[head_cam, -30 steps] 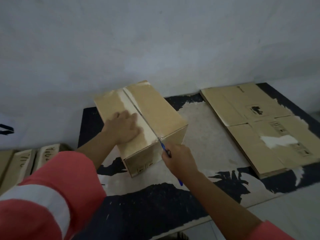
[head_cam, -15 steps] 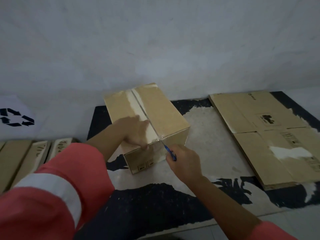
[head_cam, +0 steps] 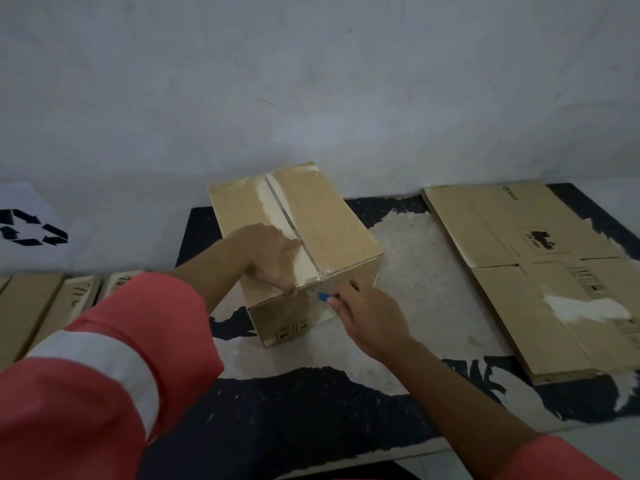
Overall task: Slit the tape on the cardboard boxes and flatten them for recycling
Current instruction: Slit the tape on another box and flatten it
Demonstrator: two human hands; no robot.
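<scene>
1. A person in a pink sleeve (head_cam: 104, 375) with a white band is leaning over a worn black-and-white surface (head_cam: 294, 410) set against a pale wall (head_cam: 311, 81).
2. The cardboard box (head_cam: 332, 223) is standing upright near the middle of the surface, its top flaps closed and a pale strip of tape (head_cam: 277, 202) running along the centre seam.
3. The left grip (head_cam: 266, 254) is lying on the box's top left flap, just beside the seam, fingers fairly straight and pressing down, with the fingertips (head_cam: 292, 292) reaching the near top edge. It is holding nothing.
4. The right grip (head_cam: 367, 317) is curling closed around a blue cutter (head_cam: 322, 296), pinching it close to its front end.
5. The cutter's tip is touching the box's near end face, just under the top edge, where the tape is folding over. I cannot make out the blade itself.
6. A stack of flattened boxes (head_cam: 519, 271) is lying on the right side of the surface, well apart from the box.
7. More cardboard pieces (head_cam: 31, 306) are sitting at the far left, below a white sheet bearing a recycling symbol (head_cam: 31, 226).
</scene>
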